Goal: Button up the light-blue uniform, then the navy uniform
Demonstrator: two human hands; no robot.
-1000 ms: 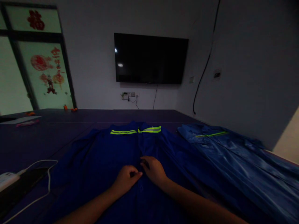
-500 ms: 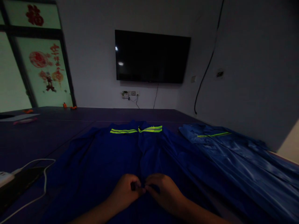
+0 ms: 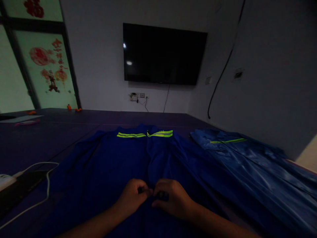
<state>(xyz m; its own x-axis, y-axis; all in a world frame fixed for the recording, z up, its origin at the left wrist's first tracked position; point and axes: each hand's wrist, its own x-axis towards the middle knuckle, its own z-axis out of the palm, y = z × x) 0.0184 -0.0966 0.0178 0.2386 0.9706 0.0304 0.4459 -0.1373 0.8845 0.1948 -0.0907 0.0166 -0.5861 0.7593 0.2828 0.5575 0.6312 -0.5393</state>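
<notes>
A dark blue work jacket [image 3: 119, 162] lies spread out with its collar away from me, yellow-green reflective strips across its chest. Over its front opening, low on the garment, my left hand [image 3: 133, 196] pinches the fabric edge between thumb and forefinger. My right hand [image 3: 172, 198] is right beside it, fingers curled at the same edge, its thumb a little apart from the fingertips. Both hands' fingertips nearly meet at the jacket's middle line. Whether a button or other fastener sits between them is too dark to make out.
To the right lies a second, lighter blue garment [image 3: 237, 155] with a reflective strip. At the left, a white cable [image 3: 48, 185] runs from a white plug or socket block [image 3: 7, 181]. A television [image 3: 163, 54] hangs on the far wall, and a black cable [image 3: 220, 76] dangles on the right.
The view has tilted slightly down. My right thumb has moved away from its fingertips, while my left hand keeps its pinch at the jacket's front.
</notes>
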